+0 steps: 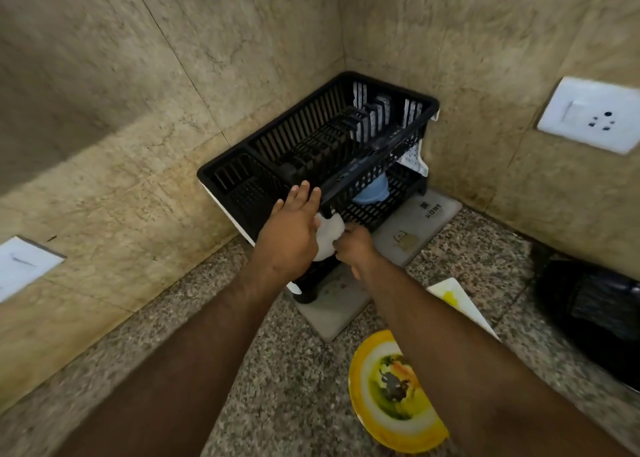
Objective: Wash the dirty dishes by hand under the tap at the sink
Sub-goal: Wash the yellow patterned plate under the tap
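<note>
We are racking a washed white dish (329, 238) at the lower tier of the black drying rack (311, 148). Our left hand (291, 228) lies against it, fingers straight; our right hand (353, 245) pinches its edge. Next, we judge, it must be seated, then the soiled yellow plate (391, 391) on the surface (277, 370) fetched. The dish's shape is mostly hidden; no sink shows.

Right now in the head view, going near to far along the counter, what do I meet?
Yellow-rimmed dirty plate → white square plate → right hand gripping the white dish → black dish rack in the corner.
</note>
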